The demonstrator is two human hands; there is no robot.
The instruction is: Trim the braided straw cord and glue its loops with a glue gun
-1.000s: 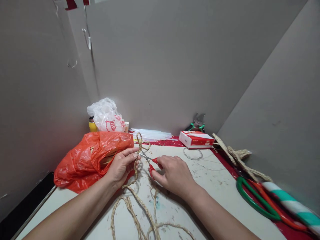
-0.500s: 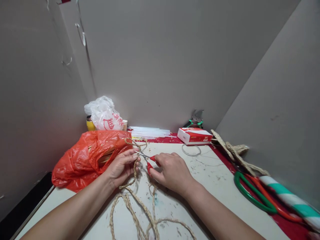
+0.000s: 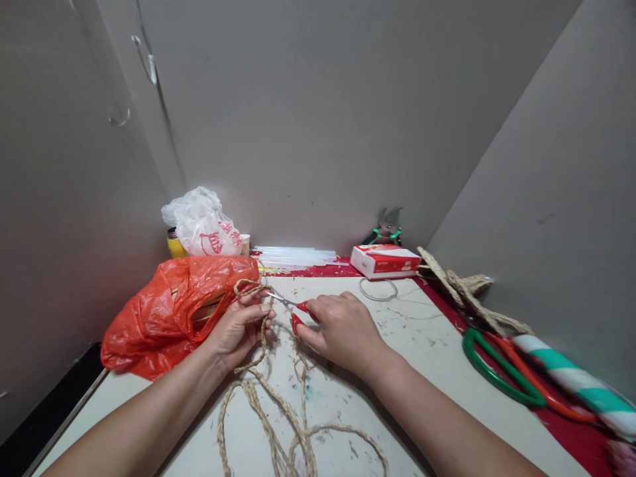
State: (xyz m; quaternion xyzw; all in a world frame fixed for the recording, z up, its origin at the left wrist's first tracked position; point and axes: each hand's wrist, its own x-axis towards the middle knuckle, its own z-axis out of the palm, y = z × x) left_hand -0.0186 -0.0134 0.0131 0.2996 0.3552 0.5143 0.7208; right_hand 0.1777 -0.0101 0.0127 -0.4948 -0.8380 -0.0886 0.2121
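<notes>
A long braided straw cord (image 3: pixel 281 400) lies in loops on the table and runs up into my left hand (image 3: pixel 242 331). The fingers of that hand are closed on the cord, with a small loop of it standing above the fingertips. My right hand (image 3: pixel 345 331) grips red-handled scissors (image 3: pixel 287 303) by the finger loops, with thumb and fingers apart. The scissor blades point left and reach the cord at my left fingertips. Whether the blades are closed on the cord I cannot tell.
An orange plastic bag (image 3: pixel 149 318) with wooden strips sits left, a white bag (image 3: pixel 201 222) behind it. Translucent sticks (image 3: pixel 295 256), a red-white box (image 3: pixel 385 262) and pruning shears (image 3: pixel 389 225) stand at the back. Right are a green-handled tool (image 3: pixel 499 374) and a striped roll (image 3: pixel 571 377).
The cord's loose end has shifted left and now forms a loop over my left fingers. The scissors stay close to the cord. The whole view has shifted slightly.
</notes>
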